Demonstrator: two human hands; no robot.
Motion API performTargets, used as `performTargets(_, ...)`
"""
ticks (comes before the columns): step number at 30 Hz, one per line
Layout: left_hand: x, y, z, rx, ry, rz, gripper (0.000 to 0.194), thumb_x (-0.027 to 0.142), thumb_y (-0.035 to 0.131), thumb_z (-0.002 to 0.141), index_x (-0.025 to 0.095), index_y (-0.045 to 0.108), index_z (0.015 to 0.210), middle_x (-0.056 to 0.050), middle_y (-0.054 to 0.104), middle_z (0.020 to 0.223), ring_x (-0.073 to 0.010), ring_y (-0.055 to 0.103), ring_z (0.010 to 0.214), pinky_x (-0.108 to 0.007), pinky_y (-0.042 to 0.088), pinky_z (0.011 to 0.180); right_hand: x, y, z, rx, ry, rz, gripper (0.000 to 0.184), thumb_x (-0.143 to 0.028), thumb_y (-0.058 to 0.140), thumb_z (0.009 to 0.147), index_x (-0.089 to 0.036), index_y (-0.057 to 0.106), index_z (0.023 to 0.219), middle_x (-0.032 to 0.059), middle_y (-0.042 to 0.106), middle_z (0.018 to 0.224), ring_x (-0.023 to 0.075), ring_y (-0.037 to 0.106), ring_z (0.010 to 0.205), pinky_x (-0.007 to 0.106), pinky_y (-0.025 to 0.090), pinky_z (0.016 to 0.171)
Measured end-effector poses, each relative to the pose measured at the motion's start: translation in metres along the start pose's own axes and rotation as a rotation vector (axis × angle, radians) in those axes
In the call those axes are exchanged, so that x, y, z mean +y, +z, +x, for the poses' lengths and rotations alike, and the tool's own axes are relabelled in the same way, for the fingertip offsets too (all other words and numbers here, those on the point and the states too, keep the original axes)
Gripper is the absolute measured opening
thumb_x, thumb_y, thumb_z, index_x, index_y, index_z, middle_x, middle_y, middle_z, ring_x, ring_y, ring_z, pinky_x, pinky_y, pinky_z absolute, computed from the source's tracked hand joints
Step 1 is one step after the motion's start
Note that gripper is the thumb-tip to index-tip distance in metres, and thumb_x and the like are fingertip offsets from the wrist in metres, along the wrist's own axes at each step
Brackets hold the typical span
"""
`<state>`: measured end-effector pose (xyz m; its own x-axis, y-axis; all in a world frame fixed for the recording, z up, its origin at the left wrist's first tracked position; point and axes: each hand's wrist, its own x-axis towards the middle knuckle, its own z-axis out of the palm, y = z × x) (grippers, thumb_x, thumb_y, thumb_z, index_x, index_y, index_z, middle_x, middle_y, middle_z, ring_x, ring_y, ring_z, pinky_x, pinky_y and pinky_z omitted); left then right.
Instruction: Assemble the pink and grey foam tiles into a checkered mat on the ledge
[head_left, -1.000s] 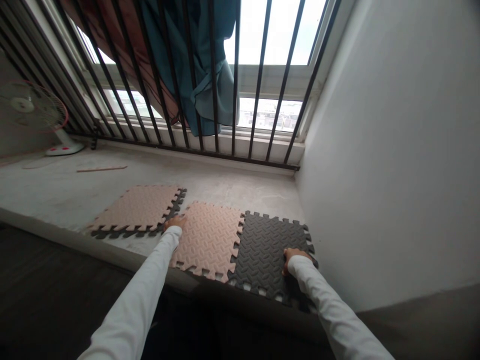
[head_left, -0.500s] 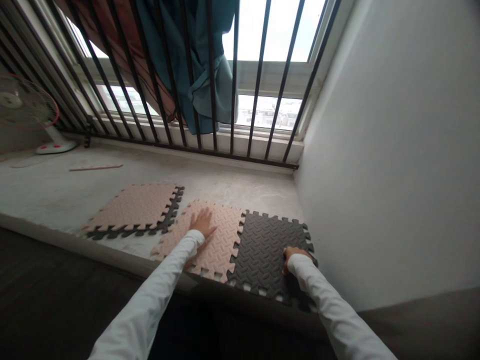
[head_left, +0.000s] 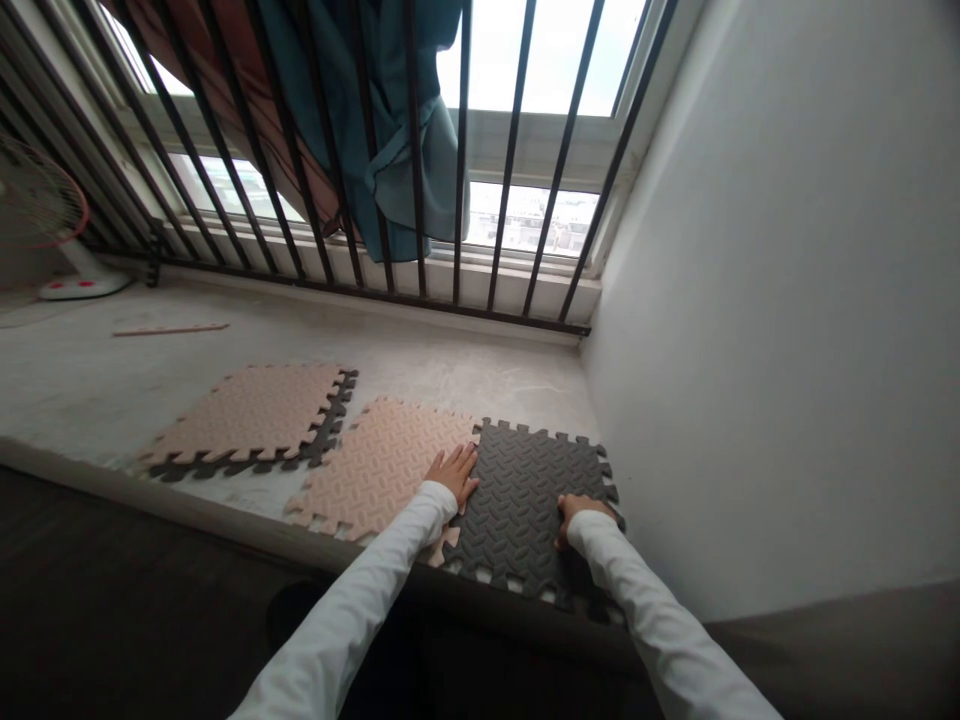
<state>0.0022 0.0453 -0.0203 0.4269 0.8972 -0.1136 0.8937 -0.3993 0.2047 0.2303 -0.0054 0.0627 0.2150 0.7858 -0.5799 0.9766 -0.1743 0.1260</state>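
A peach foam puzzle tile (head_left: 375, 465) and a dark grey foam tile (head_left: 525, 490) lie interlocked on a concrete ledge (head_left: 465, 375). My left hand (head_left: 452, 471) lies flat with fingers stretched out, over the seam between the two tiles. My right hand (head_left: 577, 512) rests on the grey tile's near right part, fingers curled down against it; whether it grips anything is hidden. Both arms wear white sleeves.
To the left lies another peach tile (head_left: 251, 410) stacked on a dark one. A white wall (head_left: 750, 300) bounds the ledge on the right. Black window bars (head_left: 461, 150) with hanging cloth (head_left: 382, 120) stand behind. A fan (head_left: 45, 215) and a wooden stick (head_left: 169, 329) sit far left.
My left hand has slid right, from the peach tile's left corner across it to the seam with the grey tile. My right hand has stayed put.
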Motion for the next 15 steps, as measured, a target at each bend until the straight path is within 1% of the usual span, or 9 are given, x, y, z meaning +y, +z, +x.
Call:
performTargets(3,0.004,-0.005,0.002,0.002,-0.026,-0.024,0.055,0.045,0.026,0.078,0.026,0.023,0.129,0.003,0.017,0.139,-0.02,0.017,0.125,-0.047,0.015,0.1,0.0,0.002,0.001,0.001,0.002,0.006,0.079,-0.029,0.075,0.036,-0.024,0.05,0.111,0.0108,0.054,0.113,0.0263,0.05,0.101,0.035,0.044,0.079)
performTargets(7,0.013,-0.015,0.016,0.044,-0.118,-0.039,0.055,0.05,0.029,0.075,0.03,0.027,0.127,0.004,0.025,0.137,-0.0248,0.027,0.118,-0.051,0.025,0.091,0.001,0.003,0.0,0.015,-0.021,0.0,0.072,-0.03,0.074,0.039,-0.023,0.053,0.107,0.0112,0.057,0.109,0.0258,0.053,0.098,0.035,0.044,0.077)
performTargets(9,0.017,-0.021,0.026,0.057,-0.141,-0.023,0.052,0.051,0.027,0.076,0.03,0.035,0.122,0.003,0.033,0.133,-0.027,0.031,0.114,-0.051,0.029,0.086,0.001,0.004,0.001,0.02,-0.023,0.003,0.07,-0.03,0.073,0.04,-0.024,0.053,0.107,0.0108,0.057,0.108,0.0255,0.053,0.097,0.035,0.045,0.076)
performTargets(11,0.018,-0.025,0.035,0.064,-0.133,0.002,0.05,0.051,0.025,0.076,0.028,0.044,0.115,0.001,0.039,0.13,-0.028,0.033,0.11,-0.05,0.031,0.083,0.0,0.004,0.001,0.02,-0.014,0.005,0.07,-0.03,0.073,0.04,-0.024,0.053,0.107,0.0105,0.057,0.108,0.0256,0.053,0.097,0.035,0.045,0.076)
performTargets(13,0.017,-0.027,0.043,0.072,-0.136,0.009,0.049,0.051,0.027,0.075,0.026,0.044,0.114,-0.001,0.038,0.13,-0.0278,0.035,0.108,-0.048,0.032,0.082,0.0,0.003,0.002,0.009,-0.006,0.007,0.07,-0.029,0.074,0.038,-0.024,0.055,0.105,0.0104,0.057,0.108,0.0257,0.053,0.098,0.035,0.045,0.076)
performTargets(15,0.016,-0.027,0.05,0.075,-0.158,-0.001,0.052,0.05,0.032,0.074,0.027,0.039,0.119,0.0,0.033,0.133,-0.0278,0.037,0.108,-0.047,0.033,0.083,-0.001,0.002,0.003,0.0,-0.003,0.013,0.072,-0.026,0.075,0.035,-0.023,0.055,0.105,0.0104,0.057,0.108,0.0256,0.052,0.098,0.035,0.045,0.077)
